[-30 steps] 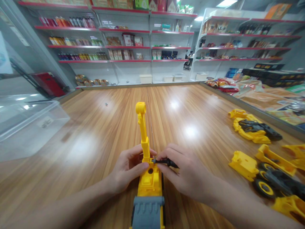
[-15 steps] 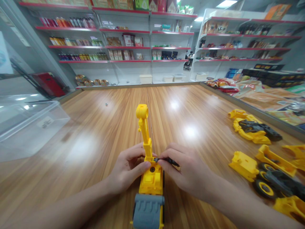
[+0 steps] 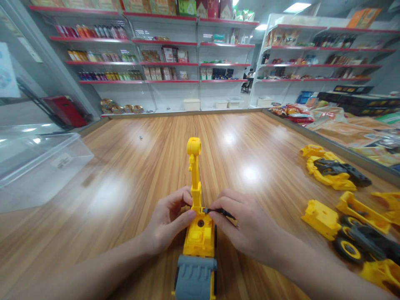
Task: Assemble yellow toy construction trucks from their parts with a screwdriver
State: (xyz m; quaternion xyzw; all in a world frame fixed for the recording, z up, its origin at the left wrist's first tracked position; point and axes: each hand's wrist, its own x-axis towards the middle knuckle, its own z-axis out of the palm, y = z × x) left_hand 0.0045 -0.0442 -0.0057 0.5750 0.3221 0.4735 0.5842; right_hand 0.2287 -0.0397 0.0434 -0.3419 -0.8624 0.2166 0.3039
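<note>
The yellow toy crane truck (image 3: 200, 239) stands on the bench (image 3: 125, 166) at lower centre of the frame, between the hands; its long axis runs straight up the frame, grey end nearest the camera, boom (image 3: 194, 166) upright. The left hand (image 3: 167, 225) is closed on the boom's foot from the left; the right hand (image 3: 246, 227) pinches a black pin (image 3: 218, 211) lying crosswise, tip touching the pivot; both hands are equally near.
</note>
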